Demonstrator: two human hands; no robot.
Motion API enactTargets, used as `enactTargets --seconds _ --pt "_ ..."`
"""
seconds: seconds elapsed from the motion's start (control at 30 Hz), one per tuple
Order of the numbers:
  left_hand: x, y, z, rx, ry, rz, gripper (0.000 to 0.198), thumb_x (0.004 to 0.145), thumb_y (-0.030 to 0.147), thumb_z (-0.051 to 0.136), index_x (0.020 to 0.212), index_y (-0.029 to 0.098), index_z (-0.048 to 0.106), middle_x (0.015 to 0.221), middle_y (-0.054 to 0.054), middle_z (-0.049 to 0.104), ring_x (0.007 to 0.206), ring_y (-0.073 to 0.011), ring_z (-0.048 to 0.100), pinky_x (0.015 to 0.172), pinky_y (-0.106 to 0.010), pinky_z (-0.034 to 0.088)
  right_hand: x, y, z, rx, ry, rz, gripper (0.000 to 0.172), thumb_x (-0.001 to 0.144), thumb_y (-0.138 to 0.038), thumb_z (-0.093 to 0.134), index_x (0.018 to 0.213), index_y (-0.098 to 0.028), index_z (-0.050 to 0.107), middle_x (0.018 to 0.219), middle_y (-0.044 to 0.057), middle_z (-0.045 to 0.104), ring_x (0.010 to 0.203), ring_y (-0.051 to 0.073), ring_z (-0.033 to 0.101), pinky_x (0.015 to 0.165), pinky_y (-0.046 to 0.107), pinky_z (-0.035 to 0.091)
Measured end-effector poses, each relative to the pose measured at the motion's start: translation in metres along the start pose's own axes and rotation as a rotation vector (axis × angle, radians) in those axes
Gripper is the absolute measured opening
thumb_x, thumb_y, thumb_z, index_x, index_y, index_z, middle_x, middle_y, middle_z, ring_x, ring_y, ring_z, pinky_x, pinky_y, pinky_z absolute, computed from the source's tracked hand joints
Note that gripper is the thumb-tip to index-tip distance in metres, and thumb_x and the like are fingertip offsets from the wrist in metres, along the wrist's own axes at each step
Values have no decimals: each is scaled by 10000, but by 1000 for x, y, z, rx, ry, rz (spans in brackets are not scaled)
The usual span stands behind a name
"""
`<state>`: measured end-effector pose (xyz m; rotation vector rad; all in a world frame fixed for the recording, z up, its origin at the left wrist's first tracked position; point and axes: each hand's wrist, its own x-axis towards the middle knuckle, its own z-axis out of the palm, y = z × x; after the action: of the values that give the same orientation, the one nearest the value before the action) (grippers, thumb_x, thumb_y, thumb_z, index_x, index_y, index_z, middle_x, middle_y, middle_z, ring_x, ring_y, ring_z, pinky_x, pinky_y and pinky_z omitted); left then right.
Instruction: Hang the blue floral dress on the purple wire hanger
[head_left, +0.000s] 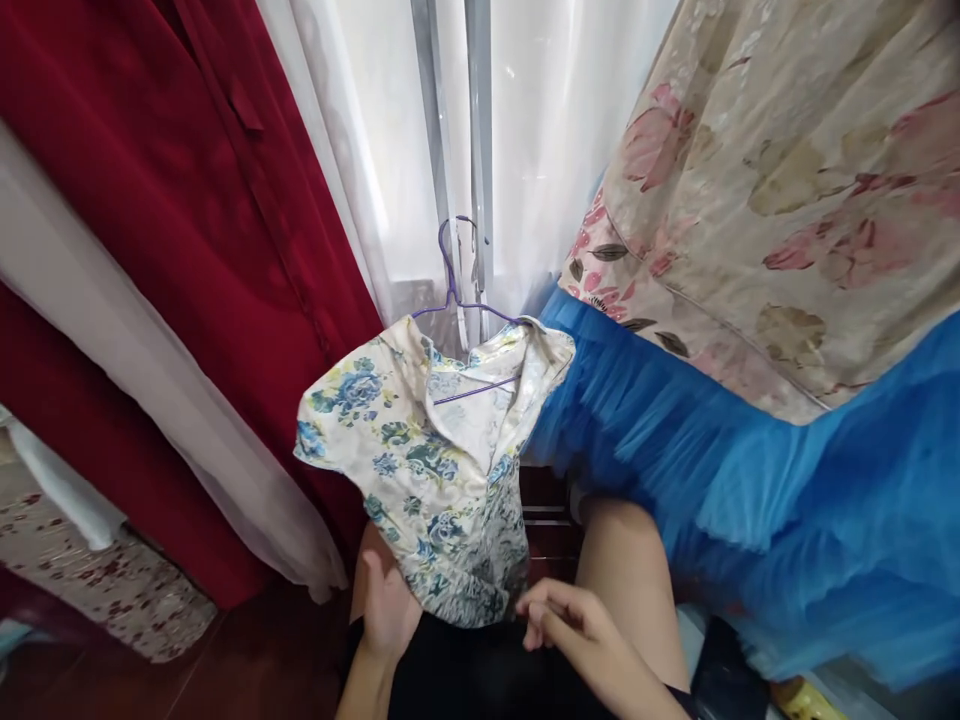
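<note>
A short-sleeved blouse (420, 460), white with blue flowers and yellow-green leaves, hangs on a purple hanger (452, 270) in front of me. Its neckline gapes, showing the hanger's lower bar inside, and its hem reaches down to my lap. At the hem's left corner my left hand (390, 605) lies against the cloth, thumb stretched out and apart, the fingertips partly behind the fabric. My right hand (574, 625) is by the right end of the hem with its fingers curled in a pinch. Whatever sits between those fingertips is too small to make out.
Red curtain-like cloth (225, 200) hangs on the left, and white sheer fabric (540, 130) at the back beside grey metal poles (481, 120). On the right hang a beige floral cloth (750, 200) and blue tulle (750, 480). A yellow object (802, 700) lies low at right.
</note>
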<state>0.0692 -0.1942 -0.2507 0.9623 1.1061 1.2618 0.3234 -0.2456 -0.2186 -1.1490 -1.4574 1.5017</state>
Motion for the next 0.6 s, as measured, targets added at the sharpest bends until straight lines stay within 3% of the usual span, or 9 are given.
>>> enactTargets --seconds 0.1,0.2,0.3,0.47,0.53,0.6 --pt "-14 -1 2 13 126 13 768 710 699 773 1374 342 623 1403 -99 642 1398 -369 511 1114 -475 478 30 -20 1 -75 38 -34 368 995 -556 531 950 -209 646 736 16 663 700 203 610 665 298 434" --pt "-20 1 21 43 141 25 763 729 548 805 1412 276 598 1343 -111 684 1371 -365 548 1138 -475 467 66 -43 6 -224 126 -112 353 994 -551 536 875 -221 571 704 -13 609 665 182 545 645 285 383" --pt "-19 -6 31 35 152 8 719 724 521 793 1366 245 622 1314 -119 701 1324 -369 590 1123 -482 482 92 -58 12 -239 166 -231 409 1019 -510 489 731 -220 477 672 -23 518 649 163 468 633 280 349" --pt "2 -15 0 130 344 73 531 764 503 759 1214 247 645 1268 -119 706 1288 -366 608 1056 -465 515 94 -51 20 31 206 -238 415 997 -428 478 640 -215 474 584 -28 436 585 150 403 588 285 312" --pt "10 -9 -12 232 516 223 440 801 494 740 1140 247 609 1186 -109 699 1228 -347 627 1037 -477 510 87 -44 21 138 250 -196 368 947 -390 508 626 -210 505 559 -29 421 558 145 381 564 287 286" --pt "13 -1 -12 346 666 423 362 830 449 734 1087 255 568 1159 -96 653 1191 -313 616 1053 -468 482 81 -40 24 208 260 -149 321 907 -372 527 631 -206 536 539 -32 409 535 141 365 544 286 263"
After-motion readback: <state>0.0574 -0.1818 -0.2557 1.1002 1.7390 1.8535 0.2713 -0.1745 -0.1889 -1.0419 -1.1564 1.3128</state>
